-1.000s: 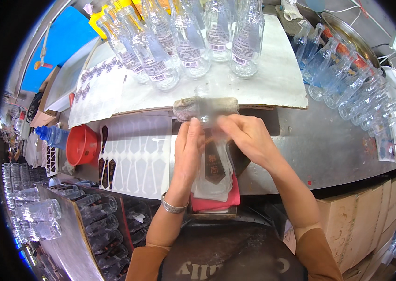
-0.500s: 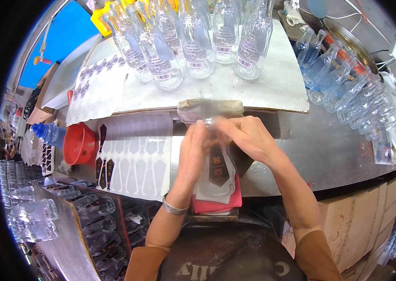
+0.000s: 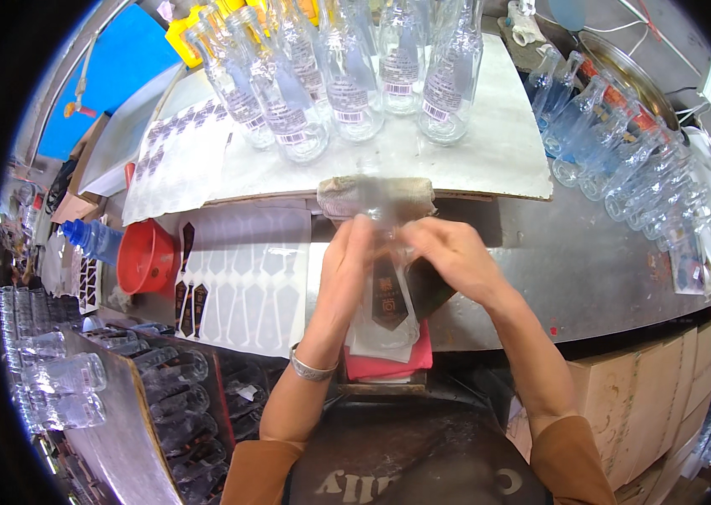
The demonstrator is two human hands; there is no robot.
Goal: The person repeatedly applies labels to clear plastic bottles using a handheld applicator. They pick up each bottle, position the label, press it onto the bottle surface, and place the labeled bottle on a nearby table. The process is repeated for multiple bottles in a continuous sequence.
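A clear glass bottle [image 3: 404, 330] lies in front of me, its base toward me and its blurred neck over a rolled cloth [image 3: 340, 198]. On its upper side is a dark tie-shaped label [image 3: 389, 303] with copper-coloured print. My left hand [image 3: 347, 259] lies along the bottle's left side near the neck, fingers together. From the right, my right hand [image 3: 455, 257] closes in at the label's narrow upper end, with curled fingers and thumb at the bottle; its fingertips are smeared by motion. Pink cloth [image 3: 376, 369] lies under the bottle's base.
Several upright bottles [image 3: 355, 109] stand on the raised white board [image 3: 490, 168] ahead. A sheet of tie-shaped labels [image 3: 242, 286] and a red bowl [image 3: 147, 257] are at left. More bottles [image 3: 642, 181] lie at right, above cardboard boxes [image 3: 625, 404]. A bottle rack [image 3: 132, 412] stands lower left.
My right hand has shifted slightly right, and its fingertips are now apart from the left hand's. The labelled bottle stays in nearly the same place.
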